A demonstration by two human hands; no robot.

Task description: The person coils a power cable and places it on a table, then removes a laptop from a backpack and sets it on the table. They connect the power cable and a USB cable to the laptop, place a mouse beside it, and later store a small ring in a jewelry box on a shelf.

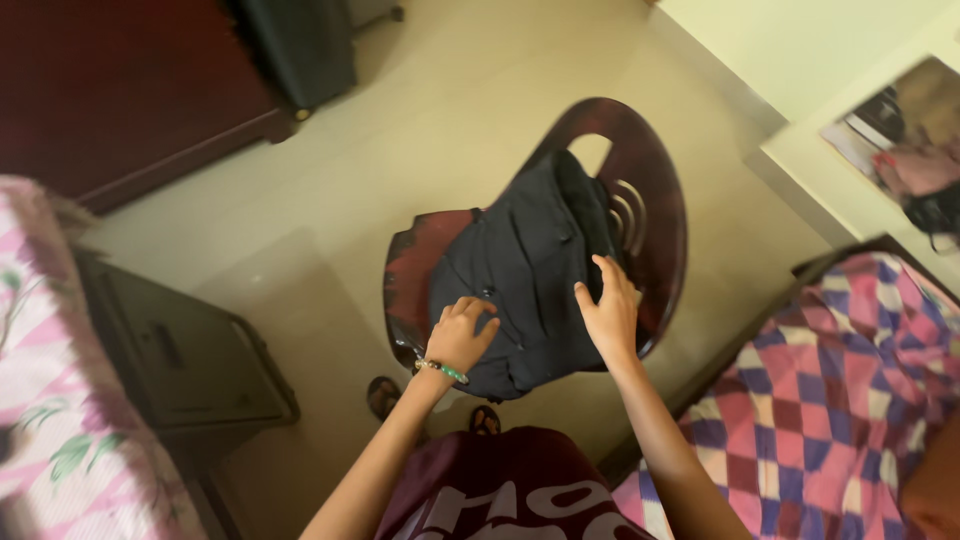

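A dark navy garment (pixel 525 260) lies spread over the seat and backrest of a maroon plastic chair (pixel 660 190). My left hand (pixel 460 335), with a green and white bead bracelet on the wrist, rests on the garment's lower left part with fingers curled into the cloth. My right hand (pixel 607 310) lies flat on the garment's right side, fingers spread and pointing up toward the backrest. Neither hand lifts the cloth off the chair.
A bed with a pink, purple and white checked cover (pixel 850 400) stands at the right. A dark metal trunk (pixel 185 350) and a pink floral cloth (pixel 50 400) are at the left. A dark wooden cabinet (pixel 120 90) stands at the back left. My sandalled feet (pixel 385 395) are under the chair.
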